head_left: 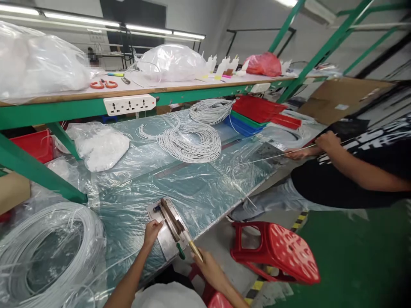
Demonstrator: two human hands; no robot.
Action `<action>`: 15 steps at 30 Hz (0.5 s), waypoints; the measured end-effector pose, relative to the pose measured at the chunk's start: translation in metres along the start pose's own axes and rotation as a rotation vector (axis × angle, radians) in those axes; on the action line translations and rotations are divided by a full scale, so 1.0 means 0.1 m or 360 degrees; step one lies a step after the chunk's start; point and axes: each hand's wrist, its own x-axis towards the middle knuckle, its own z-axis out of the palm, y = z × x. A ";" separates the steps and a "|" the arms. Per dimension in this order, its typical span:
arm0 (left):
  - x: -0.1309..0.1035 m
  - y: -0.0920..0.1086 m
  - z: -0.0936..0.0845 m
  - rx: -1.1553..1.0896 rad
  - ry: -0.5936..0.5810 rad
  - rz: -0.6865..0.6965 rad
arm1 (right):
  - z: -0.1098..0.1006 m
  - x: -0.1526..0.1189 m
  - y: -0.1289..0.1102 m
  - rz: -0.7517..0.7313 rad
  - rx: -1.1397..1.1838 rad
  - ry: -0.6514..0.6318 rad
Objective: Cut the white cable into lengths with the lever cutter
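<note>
My left hand (153, 231) is closed beside the left edge of a metal jig (171, 226), its fingertips pinched together near the jig's bars; what they hold is too small to make out. My right hand (205, 262) is wrapped round a brass-coloured rod handle (195, 251) at the jig's lower right. A green-tipped lever (180, 251) sticks out between both hands. The jig lies flat on the plastic-covered table (128, 205). A thin white tube runs over the table to the left of my left arm.
A big tubing coil (64, 214) lies at left, a cable coil (192, 143) farther back. Blue and red trays (245, 124) stand behind. At right, a person (346, 171) holds a long thin tube. A red stool (279, 252) stands by the table edge; a green shelf leg (41, 171) is at left.
</note>
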 end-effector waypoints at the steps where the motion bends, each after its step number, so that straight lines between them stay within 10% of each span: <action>1: -0.04 0.06 -0.01 -0.0038 -0.0036 0.0001 | -0.11 -0.01 -0.12 -0.0001 0.0087 -0.0057; 8: -0.55 0.54 -0.19 -0.0426 -0.0297 -0.0041 | -0.71 0.24 -1.34 0.0324 0.1015 -0.0599; 15: -0.82 0.87 -0.30 -0.0670 -0.0366 0.0099 | -0.73 1.35 -2.30 0.0163 0.1320 -0.0862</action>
